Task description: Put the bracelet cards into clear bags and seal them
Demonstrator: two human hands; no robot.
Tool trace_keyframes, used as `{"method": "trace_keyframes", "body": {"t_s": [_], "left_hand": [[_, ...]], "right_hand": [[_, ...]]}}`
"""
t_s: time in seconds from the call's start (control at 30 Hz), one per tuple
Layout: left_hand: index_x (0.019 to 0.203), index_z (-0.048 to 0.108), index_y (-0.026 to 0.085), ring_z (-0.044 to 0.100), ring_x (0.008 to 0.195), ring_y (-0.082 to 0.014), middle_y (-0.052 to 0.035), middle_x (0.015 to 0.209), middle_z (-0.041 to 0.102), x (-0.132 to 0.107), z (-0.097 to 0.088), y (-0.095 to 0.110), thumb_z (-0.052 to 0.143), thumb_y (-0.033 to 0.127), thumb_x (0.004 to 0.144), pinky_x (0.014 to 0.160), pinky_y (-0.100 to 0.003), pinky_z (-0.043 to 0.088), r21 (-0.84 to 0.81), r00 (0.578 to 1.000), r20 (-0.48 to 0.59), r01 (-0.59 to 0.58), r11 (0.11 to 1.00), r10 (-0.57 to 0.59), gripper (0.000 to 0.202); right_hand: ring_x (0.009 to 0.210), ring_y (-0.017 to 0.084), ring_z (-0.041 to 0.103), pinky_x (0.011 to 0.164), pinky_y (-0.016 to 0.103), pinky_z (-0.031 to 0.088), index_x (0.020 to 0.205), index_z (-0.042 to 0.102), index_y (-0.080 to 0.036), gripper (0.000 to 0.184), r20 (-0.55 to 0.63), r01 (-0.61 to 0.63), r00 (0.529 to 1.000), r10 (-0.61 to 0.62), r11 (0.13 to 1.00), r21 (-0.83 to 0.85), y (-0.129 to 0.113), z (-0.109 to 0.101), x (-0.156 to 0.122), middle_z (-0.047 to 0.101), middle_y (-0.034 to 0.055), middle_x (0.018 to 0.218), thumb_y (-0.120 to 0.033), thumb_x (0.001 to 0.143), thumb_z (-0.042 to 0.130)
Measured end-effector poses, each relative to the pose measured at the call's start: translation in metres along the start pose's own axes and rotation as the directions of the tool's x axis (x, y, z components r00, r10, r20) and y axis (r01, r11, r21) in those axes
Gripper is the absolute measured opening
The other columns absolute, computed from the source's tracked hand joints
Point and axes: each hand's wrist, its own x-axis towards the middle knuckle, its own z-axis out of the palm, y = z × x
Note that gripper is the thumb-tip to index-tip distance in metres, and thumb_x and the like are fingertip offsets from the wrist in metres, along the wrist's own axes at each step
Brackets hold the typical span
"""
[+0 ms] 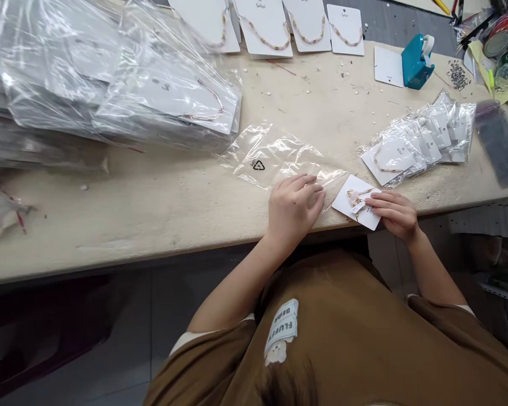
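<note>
Clear plastic forms the flat bag, on which a black triangular recycling mark is printed, with small lettering set beside it; script is borne at the top of each white card in the row of necklace cards, but it is too small to be read with certainty; on the brown shirt, FLUFFY BEAR can be read on a patch, seen upside down at seven o'clock from the jewellery card.

The jewellery card is placed at the near edge of the table, tilted in outline, with a gold-and-pink piece and a small white tag on its face; its three o'clock side is gripped by the right hand, whose fingers are laid across the top, the thumb being hidden; at nine o'clock from the card the left hand is held palm down, the fingers bent over the near side of the flat bag; whether the film is pinched there cannot be told.

The flat bag is spread at ten o'clock from the card; farther out in that direction a stack of bagged cards is piled; at two o'clock, bagged cards are fanned out in a small group; at one o'clock a teal tape dispenser is stood beside a white card.
</note>
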Motion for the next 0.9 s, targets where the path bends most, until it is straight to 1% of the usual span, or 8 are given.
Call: {"method": "trace_keyframes", "body": {"t_s": [0.1, 0.17, 0.27, 0.33, 0.43, 0.67, 0.77, 0.9], "left_hand": [[0.086, 0.075, 0.017, 0.072, 0.105, -0.027, -0.0092, 0.107, 0.078, 0.0, 0.002, 0.004, 0.057, 0.024, 0.097, 0.094, -0.043, 0.054, -0.004, 0.998, -0.06, 0.002, 1.0, -0.002, 0.022], [0.084, 0.074, 0.017, 0.072, 0.102, -0.0266, -0.0087, 0.106, 0.078, 0.0, 0.004, 0.006, 0.056, 0.024, 0.098, 0.092, -0.043, 0.053, 0.048, 0.996, -0.088, -0.013, 0.999, 0.017, 0.024], [0.082, 0.074, 0.017, 0.07, 0.091, -0.025, -0.0071, 0.099, 0.078, -0.001, 0.004, 0.008, 0.056, 0.024, 0.098, 0.08, -0.039, 0.051, 0.138, 0.993, -0.102, -0.052, 0.989, 0.067, 0.025], [0.083, 0.074, 0.017, 0.069, 0.088, -0.0241, -0.0062, 0.096, 0.078, -0.003, 0.004, 0.01, 0.055, 0.023, 0.098, 0.076, -0.038, 0.05, 0.161, 0.991, -0.087, -0.089, 0.983, 0.104, 0.024], [0.089, 0.074, 0.017, 0.069, 0.092, -0.024, -0.006, 0.1, 0.078, -0.005, 0.003, 0.011, 0.054, 0.022, 0.1, 0.081, -0.037, 0.049, 0.185, 0.985, -0.084, -0.13, 0.974, 0.147, 0.023], [0.101, 0.075, 0.012, 0.068, 0.091, -0.0232, -0.0082, 0.103, 0.078, -0.009, 0.0, 0.009, 0.051, 0.023, 0.102, 0.079, -0.036, 0.048, 0.186, 0.975, -0.105, -0.176, 0.967, 0.197, 0.026], [0.111, 0.073, 0.01, 0.068, 0.098, -0.0256, -0.0111, 0.11, 0.076, -0.009, -0.005, 0.005, 0.045, 0.029, 0.105, 0.083, -0.038, 0.049, 0.144, 0.987, -0.034, -0.152, 0.978, 0.159, 0.034], [0.138, 0.058, 0.006, 0.063, 0.112, -0.0323, -0.0177, 0.125, 0.069, -0.01, -0.015, -0.004, 0.048, 0.055, 0.101, 0.091, -0.044, 0.051, 0.051, 0.98, 0.133, -0.155, 0.987, 0.147, 0.061]], "right_hand": [[0.108, 0.022, 0.076, 0.097, 0.046, 0.062, 0.089, 0.074, -0.032, 0.025, -0.001, 0.009, 1.0, -0.009, 1.0, -0.016, 0.001, 0.001, -0.001, 0.08, -0.0007, 0.108, -0.015, 0.095, 0.056], [0.108, 0.022, 0.076, 0.097, 0.045, 0.063, 0.089, 0.073, -0.031, 0.025, -0.012, 0.031, 0.999, -0.031, 0.999, -0.014, 0.001, 0.002, 0.0, 0.079, -0.0004, 0.109, -0.014, 0.094, 0.056], [0.108, 0.022, 0.076, 0.095, 0.045, 0.063, 0.09, 0.071, -0.031, 0.023, -0.05, 0.045, 0.998, -0.043, 0.999, 0.026, 0.0, 0.003, 0.002, 0.079, -0.0005, 0.11, -0.013, 0.093, 0.059], [0.106, 0.023, 0.077, 0.092, 0.046, 0.064, 0.085, 0.07, -0.031, 0.019, -0.081, 0.008, 0.997, -0.003, 0.998, 0.058, -0.002, 0.004, 0.003, 0.08, -0.0006, 0.109, -0.017, 0.094, 0.06], [0.104, 0.023, 0.077, 0.09, 0.047, 0.065, 0.077, 0.067, -0.03, 0.022, -0.095, -0.022, 0.995, 0.03, 0.997, 0.077, -0.006, 0.006, 0.011, 0.08, -0.001, 0.105, -0.026, 0.097, 0.059], [0.115, 0.022, 0.072, 0.102, 0.044, 0.061, 0.083, 0.068, -0.028, 0.02, -0.133, 0.205, 0.973, -0.188, 0.97, 0.134, -0.006, 0.014, 0.042, 0.079, -0.0017, 0.11, -0.016, 0.097, 0.059], [0.114, 0.022, 0.073, 0.101, 0.042, 0.061, 0.081, 0.065, -0.024, 0.02, -0.175, 0.274, 0.953, -0.247, 0.95, 0.151, -0.003, 0.018, 0.051, 0.08, 0.0003, 0.108, -0.012, 0.095, 0.059], [0.113, 0.023, 0.073, 0.1, 0.042, 0.062, 0.08, 0.064, -0.024, 0.02, -0.185, 0.266, 0.954, -0.237, 0.952, 0.152, 0.004, 0.022, 0.056, 0.08, 0.0006, 0.109, -0.013, 0.096, 0.06]]}}
